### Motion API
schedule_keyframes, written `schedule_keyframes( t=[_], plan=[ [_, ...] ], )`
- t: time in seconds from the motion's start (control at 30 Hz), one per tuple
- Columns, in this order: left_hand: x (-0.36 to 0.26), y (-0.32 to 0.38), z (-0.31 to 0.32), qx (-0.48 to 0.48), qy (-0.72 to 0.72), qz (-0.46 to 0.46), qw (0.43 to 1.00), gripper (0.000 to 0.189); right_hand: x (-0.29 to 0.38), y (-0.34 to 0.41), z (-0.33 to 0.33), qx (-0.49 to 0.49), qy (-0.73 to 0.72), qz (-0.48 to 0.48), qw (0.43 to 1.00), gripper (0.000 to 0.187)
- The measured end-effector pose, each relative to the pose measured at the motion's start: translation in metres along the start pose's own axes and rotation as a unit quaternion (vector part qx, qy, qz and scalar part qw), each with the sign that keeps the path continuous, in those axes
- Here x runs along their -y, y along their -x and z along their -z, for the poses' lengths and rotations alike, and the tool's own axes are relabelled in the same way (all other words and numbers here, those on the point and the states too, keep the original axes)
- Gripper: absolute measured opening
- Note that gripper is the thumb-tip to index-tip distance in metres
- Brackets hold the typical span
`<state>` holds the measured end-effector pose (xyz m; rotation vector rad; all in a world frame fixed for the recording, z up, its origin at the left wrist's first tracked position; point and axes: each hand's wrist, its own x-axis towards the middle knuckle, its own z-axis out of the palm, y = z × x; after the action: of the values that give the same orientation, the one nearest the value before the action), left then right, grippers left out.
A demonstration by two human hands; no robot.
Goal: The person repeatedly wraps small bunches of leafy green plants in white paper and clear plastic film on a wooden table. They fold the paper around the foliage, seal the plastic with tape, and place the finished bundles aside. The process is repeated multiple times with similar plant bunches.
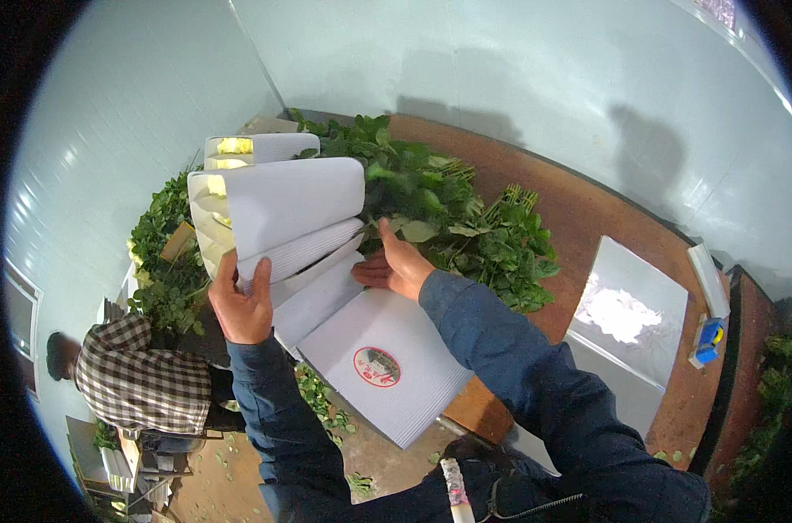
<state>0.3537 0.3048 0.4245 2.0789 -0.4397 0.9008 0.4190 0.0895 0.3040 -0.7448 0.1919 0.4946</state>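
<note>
A bunch of pale yellow flowers (pixel 217 186), probably roses, lies before me in a white corrugated wrapper (pixel 291 196). Its blooms face left; leafy green stems (pixel 422 189) stick out to the right. My left hand (pixel 244 294) grips the near edge of the wrapper at the bloom end, thumb on top. At the stem end, my right hand (pixel 396 261) has its thumb raised and its fingers against the wrapper's side. Toward my body extends a flat corrugated sheet (pixel 376 372) bearing a red oval label. Behind the bunch lies another wrapped bunch (pixel 285 146).
More leafy stems (pixel 513 255) spread over the brown tabletop (pixel 559 183). At right are a clear-topped sheet stack (pixel 625 320) and a blue tape dispenser (pixel 708 341). A person in a checked shirt (pixel 148 379) bends at left. A lit cigarette (pixel 456 490) juts up below me.
</note>
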Motion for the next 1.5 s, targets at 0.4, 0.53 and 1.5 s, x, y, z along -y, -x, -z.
schedule_keyframes(
  t=[0.4, 0.53, 1.5],
  plan=[
    [-0.167, 0.057, -0.063, 0.129, -0.051, -0.304, 0.942, 0.038, 0.017, 0.069, 0.082, 0.150, -0.128, 0.363, 0.911, 0.066],
    [-0.215, 0.101, -0.057, 0.165, -0.001, -0.323, 0.932, 0.044, 0.023, 0.149, 0.141, 0.133, -0.142, 0.401, 0.895, 0.065],
    [-0.216, 0.324, -0.269, 0.542, 0.422, 0.474, 0.551, 0.032, -0.124, 0.584, 0.252, -0.583, 0.264, 0.038, 0.768, 0.040]
  ],
)
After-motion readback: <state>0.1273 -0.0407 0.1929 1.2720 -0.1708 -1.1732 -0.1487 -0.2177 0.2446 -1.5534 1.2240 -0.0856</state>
